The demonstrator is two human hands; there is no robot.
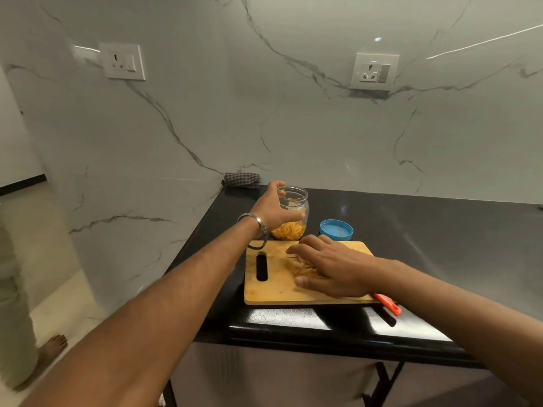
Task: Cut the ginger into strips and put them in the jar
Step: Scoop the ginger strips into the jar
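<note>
An orange knife handle [389,304] pokes out at the near edge of the wooden cutting board [273,292]. The right hand [332,265] lies flat, fingers straight, over loose ginger strips [302,268] on the board. Beyond, the left hand [271,208] grips the open jar [293,207] (strips already inside), blue lid [336,229] beside it.

Light: dim, warm indoor.
Glare: bright streak and spot on the marble wall [382,39]; white reflections along the counter [440,230] front edge.
Distortion: wide-angle bending at the edges.
Focus: slightly soft throughout.
</note>
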